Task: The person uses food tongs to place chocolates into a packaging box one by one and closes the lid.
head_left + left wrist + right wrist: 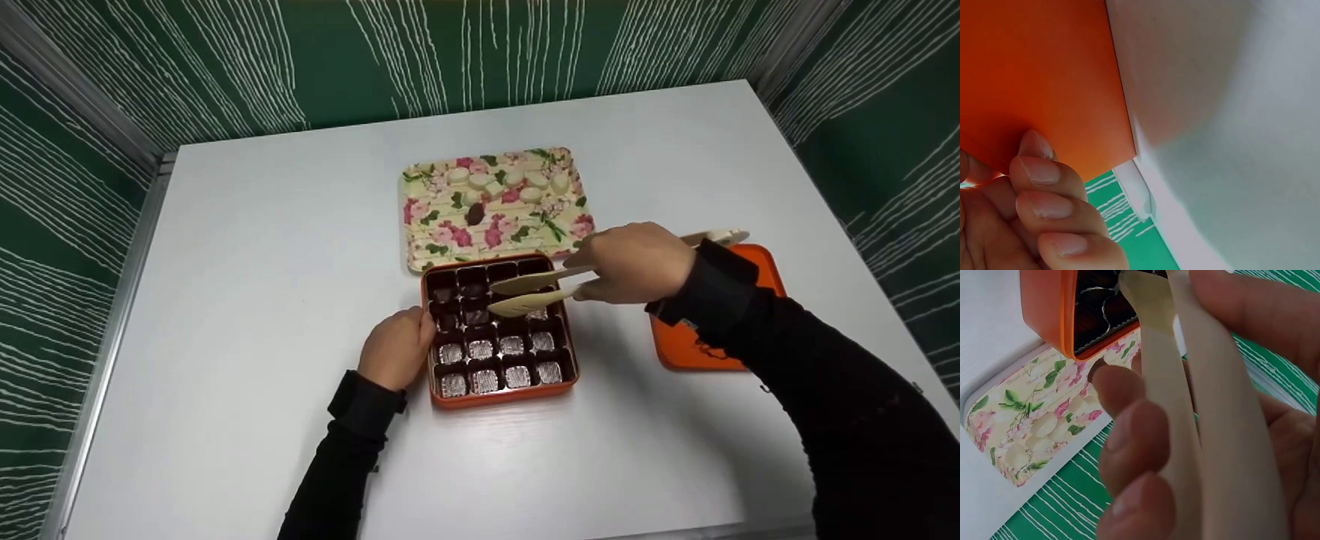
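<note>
Black sleeve (847,397), broad and closest to the camera, enters from the four o'clock side of the head view and ends in a dark wrist strap (705,289). Beyond the strap, the right hand (634,262) grips a pair of cream tongs (529,303), fingers and thumb wrapped about the two arms; the tong tips stand apart over the compartments of an orange box (487,399). That box lies near the middle of a white table (262,262); take it as the clock's centre. At nine o'clock the left hand (394,351) grips the box by its side, and the left wrist view shows curled fingertips against the orange wall.

Inside, the box is divided four by four. Dark brown pieces (476,316) sit in compartments toward ten o'clock; silvery bottoms show in both rows on the six o'clock side. At twelve o'clock lies a floral tray (525,225), right beside the box; whether they touch, I can't tell. Pale rounded pieces (481,181) gather toward its far edge, and one brown piece (475,214) lies just on their near side. At three o'clock an orange tray (671,341) is partly hidden under the right forearm. Green walls with white streaks (345,82) rise behind the table
</note>
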A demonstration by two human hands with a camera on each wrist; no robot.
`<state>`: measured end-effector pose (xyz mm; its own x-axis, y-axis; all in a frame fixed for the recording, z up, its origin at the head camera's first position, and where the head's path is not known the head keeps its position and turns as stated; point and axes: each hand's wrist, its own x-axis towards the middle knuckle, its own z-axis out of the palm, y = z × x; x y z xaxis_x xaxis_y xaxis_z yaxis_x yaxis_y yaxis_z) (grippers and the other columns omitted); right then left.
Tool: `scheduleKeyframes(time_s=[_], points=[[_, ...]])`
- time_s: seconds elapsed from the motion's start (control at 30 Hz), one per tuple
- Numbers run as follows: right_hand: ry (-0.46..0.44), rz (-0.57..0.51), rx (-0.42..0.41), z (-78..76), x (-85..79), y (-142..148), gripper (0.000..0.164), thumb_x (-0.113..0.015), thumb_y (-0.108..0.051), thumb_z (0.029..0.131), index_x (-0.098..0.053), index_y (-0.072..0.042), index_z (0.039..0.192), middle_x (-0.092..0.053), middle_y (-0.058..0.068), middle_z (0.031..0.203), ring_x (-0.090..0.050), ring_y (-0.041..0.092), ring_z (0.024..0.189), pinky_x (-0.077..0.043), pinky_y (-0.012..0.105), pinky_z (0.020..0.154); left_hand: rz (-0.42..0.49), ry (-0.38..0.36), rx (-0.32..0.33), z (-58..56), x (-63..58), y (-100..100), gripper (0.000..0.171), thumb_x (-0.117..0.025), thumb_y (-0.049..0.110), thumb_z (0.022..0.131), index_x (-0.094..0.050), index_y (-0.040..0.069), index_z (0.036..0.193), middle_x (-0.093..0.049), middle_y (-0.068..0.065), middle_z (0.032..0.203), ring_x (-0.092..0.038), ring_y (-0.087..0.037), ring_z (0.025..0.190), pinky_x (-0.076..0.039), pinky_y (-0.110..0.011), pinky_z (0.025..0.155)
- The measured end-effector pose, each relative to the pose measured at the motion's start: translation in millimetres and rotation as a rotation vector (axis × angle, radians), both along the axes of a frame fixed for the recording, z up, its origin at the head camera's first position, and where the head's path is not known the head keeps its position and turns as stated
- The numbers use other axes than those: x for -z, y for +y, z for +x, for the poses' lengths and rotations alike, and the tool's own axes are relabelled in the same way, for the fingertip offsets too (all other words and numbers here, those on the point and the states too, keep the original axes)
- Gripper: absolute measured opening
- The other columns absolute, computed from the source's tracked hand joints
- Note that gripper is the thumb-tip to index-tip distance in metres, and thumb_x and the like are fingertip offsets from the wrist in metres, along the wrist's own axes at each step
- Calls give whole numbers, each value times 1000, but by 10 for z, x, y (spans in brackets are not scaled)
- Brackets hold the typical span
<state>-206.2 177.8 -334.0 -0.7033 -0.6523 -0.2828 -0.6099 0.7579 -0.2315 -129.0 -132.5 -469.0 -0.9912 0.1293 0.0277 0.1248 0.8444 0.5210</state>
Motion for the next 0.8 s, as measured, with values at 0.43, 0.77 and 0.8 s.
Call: scheduleKeyframes(time_s=[0.43,0.77,0.8], points=[[167,-159,191,-527,448,-51,40,-70,-22,94,-69,0,127,-71,23,104,-67,37,80,-53,56,68,11,-35,-7,0,0,-3,34,-42,19,106,-52,10,75,-55,-8,69,-63,-34,72,-50,-48,71],[94,-80,235,-674,638,-322,23,-66,-22,99,-71,-1,102,-64,16,78,-55,28,63,-35,39,60,23,-23,1,-8,7,-2,33,-43,19,106,-51,11,75,-54,-7,70,-63,-32,72,-50,-47,72],[93,-71,244,-680,625,-345,23,-65,-22,99,-70,0,100,-63,16,78,-55,29,64,-34,39,61,25,-21,4,-10,7,-5,33,-43,19,106,-51,11,75,-54,-7,70,-62,-32,72,-50,-47,72]])
